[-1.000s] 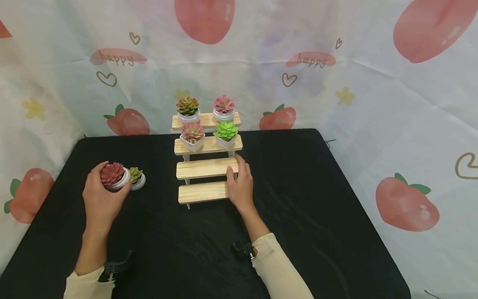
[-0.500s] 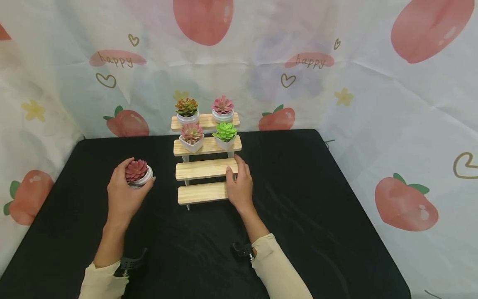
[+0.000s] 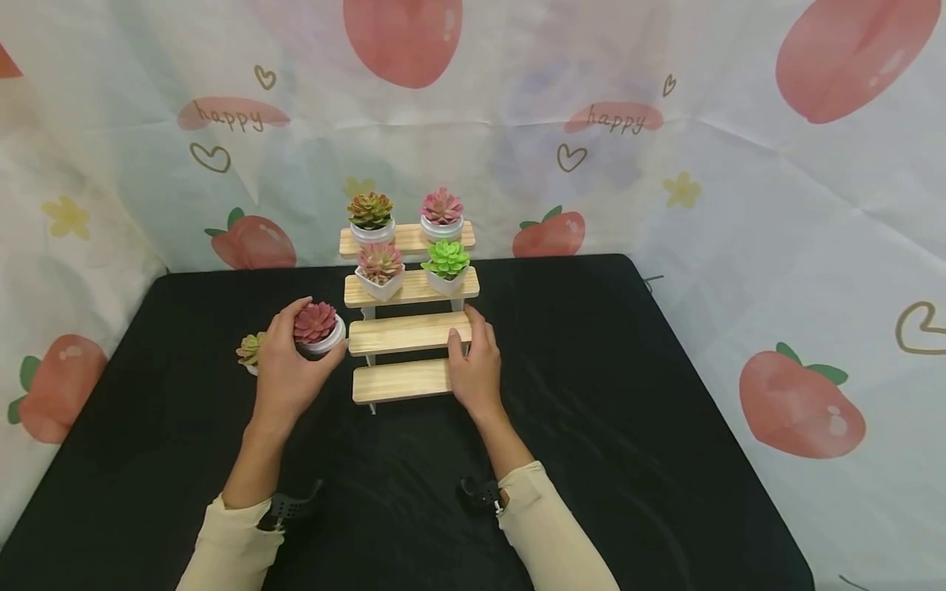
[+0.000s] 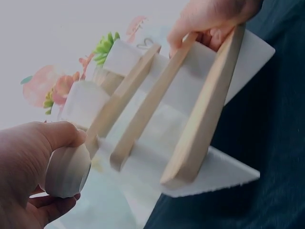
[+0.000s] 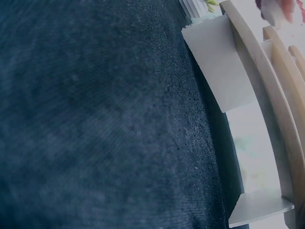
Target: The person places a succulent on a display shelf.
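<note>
My left hand [image 3: 287, 379] holds a dark red potted succulent [image 3: 315, 322] by its white pot, beside the left end of the tiered wooden plant stand [image 3: 402, 379]. In the left wrist view, thumb and fingers pinch that pot [image 4: 69, 172] near the ends of the boards. My right hand [image 3: 476, 369] grips the stand's right end at the lower two tiers. Its curled fingers show between boards in the left wrist view. A small yellow-green potted succulent [image 3: 250, 348] stands on the table, partly hidden behind my left hand.
The upper two tiers carry a brownish-green succulent [image 3: 371, 212], a pink one [image 3: 442, 207], a pale pink one [image 3: 380, 263] and a bright green one [image 3: 447, 258]. Black cloth [image 3: 628, 427] covers the table; a printed curtain [image 3: 502, 156] hangs behind.
My left hand has carried the dark red succulent rightward to the stand, passing over the yellow-green one. My right hand has stayed on the stand.
</note>
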Tool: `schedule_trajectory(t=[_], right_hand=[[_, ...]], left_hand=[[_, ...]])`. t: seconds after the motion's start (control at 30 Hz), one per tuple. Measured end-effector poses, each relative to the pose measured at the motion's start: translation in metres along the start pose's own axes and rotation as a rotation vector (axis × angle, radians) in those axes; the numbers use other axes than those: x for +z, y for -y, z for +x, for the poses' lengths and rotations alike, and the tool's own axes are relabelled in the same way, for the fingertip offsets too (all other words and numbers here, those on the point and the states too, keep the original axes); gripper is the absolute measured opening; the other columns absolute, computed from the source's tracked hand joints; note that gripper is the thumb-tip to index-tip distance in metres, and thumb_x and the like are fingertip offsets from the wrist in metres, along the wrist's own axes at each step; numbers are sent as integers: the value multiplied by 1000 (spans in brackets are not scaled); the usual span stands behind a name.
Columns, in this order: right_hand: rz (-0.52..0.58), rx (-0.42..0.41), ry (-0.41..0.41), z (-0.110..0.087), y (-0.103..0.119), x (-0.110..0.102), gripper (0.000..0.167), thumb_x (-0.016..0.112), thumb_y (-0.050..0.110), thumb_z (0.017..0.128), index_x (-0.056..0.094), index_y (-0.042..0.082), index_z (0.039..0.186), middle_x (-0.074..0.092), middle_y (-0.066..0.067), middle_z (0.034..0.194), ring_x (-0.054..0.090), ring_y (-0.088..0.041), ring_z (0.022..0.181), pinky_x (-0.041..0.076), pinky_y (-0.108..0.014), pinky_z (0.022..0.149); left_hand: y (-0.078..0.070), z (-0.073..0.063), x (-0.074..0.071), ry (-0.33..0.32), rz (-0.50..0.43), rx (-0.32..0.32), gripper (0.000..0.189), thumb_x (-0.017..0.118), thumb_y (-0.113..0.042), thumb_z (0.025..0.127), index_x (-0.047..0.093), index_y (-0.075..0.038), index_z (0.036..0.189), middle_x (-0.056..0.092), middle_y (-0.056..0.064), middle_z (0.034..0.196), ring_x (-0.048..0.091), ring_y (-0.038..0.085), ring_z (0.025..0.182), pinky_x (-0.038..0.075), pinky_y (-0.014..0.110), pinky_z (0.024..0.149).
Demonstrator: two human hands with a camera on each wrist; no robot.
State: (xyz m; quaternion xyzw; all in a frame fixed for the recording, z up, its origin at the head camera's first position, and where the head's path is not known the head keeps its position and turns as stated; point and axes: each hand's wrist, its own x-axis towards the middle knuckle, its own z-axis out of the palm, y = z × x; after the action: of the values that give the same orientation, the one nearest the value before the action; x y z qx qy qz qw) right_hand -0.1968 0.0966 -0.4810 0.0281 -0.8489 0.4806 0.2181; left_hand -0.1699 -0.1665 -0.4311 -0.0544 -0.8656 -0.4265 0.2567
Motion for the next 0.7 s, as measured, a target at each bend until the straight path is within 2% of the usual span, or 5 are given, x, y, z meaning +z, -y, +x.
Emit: schedule_trajectory(t=[0.7], right_hand=[[3,1,6,0,-1,0,50,55,26,103,51,8,150,58,-18,136,59,-37,121,48,-55,97]], left_hand=[[-36,3,38,61,-72,66,78,94,-17,75,54,-1,141,60,19,124,58,33,113,48,54,97]])
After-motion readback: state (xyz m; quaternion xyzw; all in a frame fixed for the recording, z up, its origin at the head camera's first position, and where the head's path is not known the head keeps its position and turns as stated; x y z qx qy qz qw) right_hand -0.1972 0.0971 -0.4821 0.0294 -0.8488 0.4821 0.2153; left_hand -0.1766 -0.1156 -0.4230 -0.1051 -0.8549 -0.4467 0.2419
